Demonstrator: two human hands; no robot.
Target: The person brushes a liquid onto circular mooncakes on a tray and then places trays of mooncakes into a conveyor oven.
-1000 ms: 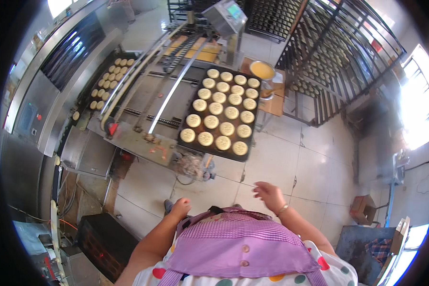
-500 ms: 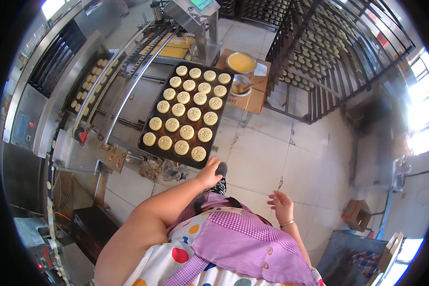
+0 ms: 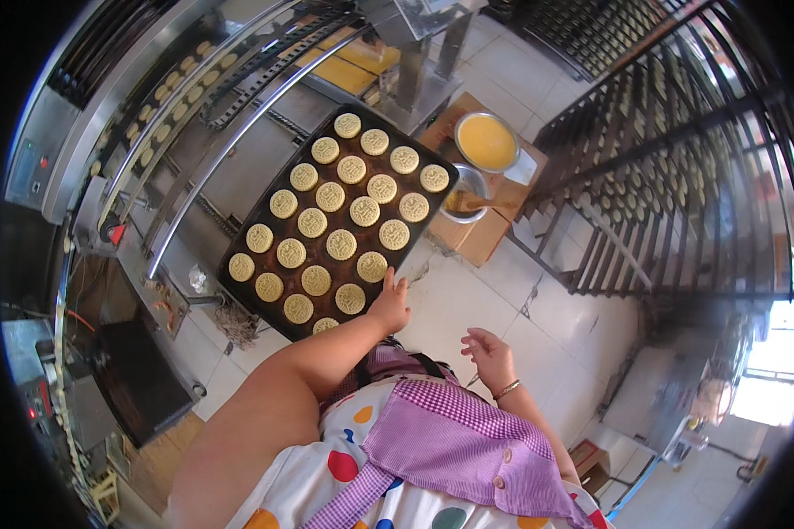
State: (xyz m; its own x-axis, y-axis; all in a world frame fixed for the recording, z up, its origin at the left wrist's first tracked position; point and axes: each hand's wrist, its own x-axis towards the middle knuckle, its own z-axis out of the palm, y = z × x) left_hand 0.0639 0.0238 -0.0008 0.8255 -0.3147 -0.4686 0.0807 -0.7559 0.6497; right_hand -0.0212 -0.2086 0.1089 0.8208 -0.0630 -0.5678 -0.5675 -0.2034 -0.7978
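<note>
Floor tiles (image 3: 468, 295) flank the tray (image 3: 336, 219), left hand (image 3: 390, 309) at its edge.

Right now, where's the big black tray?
In the head view, the black tray is left of centre, with the left hand at its lower right edge.

I can read no words, labels, numbers or signs anywhere in my view. The round pastries (image 3: 364, 211) on the dark tray (image 3: 316, 251) carry raised marks, but from here they are too small for me to decipher.
</note>
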